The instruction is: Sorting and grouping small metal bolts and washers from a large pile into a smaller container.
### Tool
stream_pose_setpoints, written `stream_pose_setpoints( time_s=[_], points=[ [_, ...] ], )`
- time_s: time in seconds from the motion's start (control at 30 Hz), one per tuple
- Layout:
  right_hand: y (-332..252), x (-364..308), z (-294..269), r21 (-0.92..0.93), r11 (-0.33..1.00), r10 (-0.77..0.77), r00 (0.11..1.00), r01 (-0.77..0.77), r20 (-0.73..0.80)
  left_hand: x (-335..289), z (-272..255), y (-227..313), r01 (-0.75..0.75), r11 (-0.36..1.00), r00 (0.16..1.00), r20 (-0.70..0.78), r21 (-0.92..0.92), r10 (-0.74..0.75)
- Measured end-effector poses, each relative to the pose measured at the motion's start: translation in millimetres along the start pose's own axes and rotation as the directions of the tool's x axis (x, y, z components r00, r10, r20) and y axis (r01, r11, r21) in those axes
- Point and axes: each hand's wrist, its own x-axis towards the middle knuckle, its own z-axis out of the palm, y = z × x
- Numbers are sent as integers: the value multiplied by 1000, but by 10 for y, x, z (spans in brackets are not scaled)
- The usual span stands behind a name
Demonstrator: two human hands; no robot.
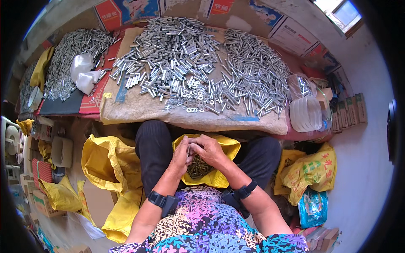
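Note:
Over the mouth of a yellow woven bag [230,147] between my knees, my two hands meet. My left hand [180,154] is closed, its fingers pressed together near the thumb. Against it, my right hand [209,151] is closed too, with fingertips touching the left one. A small thing may be pinched where they meet, but the fingers cover it. Inside the bag, just below the hands, lie many brass-coloured bolt-like pieces [199,168].
Ahead, a low table covered with sacking [135,111] bears heaps of silvery metal sleeves [168,50], bolts [253,71] and washers [192,99]. Clear plastic tubs [304,114] stand at its right end. Yellow sacks [103,162] flank me on the left, another [310,170] on the right.

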Motion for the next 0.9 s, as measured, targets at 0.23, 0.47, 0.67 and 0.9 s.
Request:
stream_pose_setpoints(
  time_s=[0.23, 0.47, 0.67, 0.9],
  points=[
    [14, 86, -73, 134, 990, 29, 998, -37, 59, 46, 29, 90, -4, 998, 1000, 24, -66, 6],
    [-48, 431, -174, -33, 996, -86, 979, 82, -183, 57, -27, 205, 31, 957, 993, 117, -290, 3],
    [-133, 851, -190, -510, 843, -319, 922, 171, -218, 40, 4, 244, -25, 913, 997, 54, -406, 52],
    [-110, 949, -178, -590, 778, -394, 900, 217, -188, -1, 25, 187, -44, 906, 999, -7, -421, 46]
  ],
)
